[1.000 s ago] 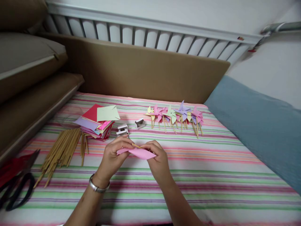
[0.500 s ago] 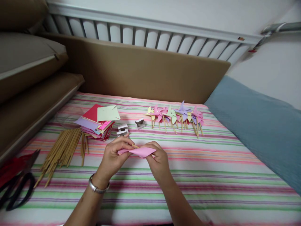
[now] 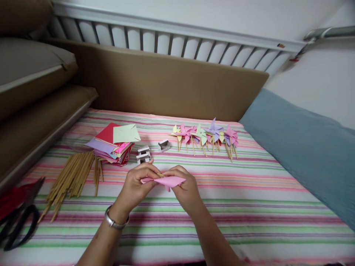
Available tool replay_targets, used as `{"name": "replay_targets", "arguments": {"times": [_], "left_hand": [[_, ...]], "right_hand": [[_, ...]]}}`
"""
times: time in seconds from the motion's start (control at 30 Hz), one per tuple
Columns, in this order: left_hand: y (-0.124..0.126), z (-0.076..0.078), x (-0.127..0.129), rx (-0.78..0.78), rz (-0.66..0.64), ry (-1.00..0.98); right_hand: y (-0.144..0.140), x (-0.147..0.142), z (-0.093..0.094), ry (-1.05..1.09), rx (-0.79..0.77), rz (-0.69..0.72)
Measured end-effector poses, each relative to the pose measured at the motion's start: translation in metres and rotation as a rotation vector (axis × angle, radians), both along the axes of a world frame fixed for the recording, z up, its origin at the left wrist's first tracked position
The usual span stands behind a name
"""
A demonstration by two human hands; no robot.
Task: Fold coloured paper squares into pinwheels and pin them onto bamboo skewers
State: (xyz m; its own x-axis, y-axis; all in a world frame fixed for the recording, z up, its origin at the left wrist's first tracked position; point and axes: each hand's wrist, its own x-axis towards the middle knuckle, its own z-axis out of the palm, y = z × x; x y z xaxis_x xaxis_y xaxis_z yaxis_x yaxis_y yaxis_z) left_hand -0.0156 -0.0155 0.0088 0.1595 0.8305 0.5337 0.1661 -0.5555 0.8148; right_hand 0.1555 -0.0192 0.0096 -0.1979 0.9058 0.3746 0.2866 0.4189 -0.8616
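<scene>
My left hand and my right hand meet over the striped cloth, both pinching a folded pink paper. A thin wooden stick pokes out between the fingertips on top of the paper. A metal watch sits on my left wrist. Behind the hands lie a stack of coloured paper squares and small white boxes. A row of finished paper pinwheels on sticks lies further back to the right.
A bundle of wooden sticks lies at the left. Black-handled scissors rest at the far left edge beside something red. Brown cushions rise at left and behind, and a blue sheet lies to the right.
The pink paper has been folded tighter between my fingers, a flap now hanging below. The view has shifted slightly; the hands stay in the same spot.
</scene>
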Motion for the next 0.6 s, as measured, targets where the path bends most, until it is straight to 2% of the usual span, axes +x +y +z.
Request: {"name": "replay_targets", "arguments": {"times": [0.27, 0.6], "left_hand": [[-0.0012, -0.0004, 0.0052, -0.002, -0.010, -0.010], [-0.0018, 0.0010, 0.0035, 0.012, -0.012, -0.010]], "right_hand": [[-0.0008, 0.0006, 0.0031, 0.069, 0.029, 0.021], [-0.0052, -0.0007, 0.0066, 0.049, 0.098, 0.007]]}}
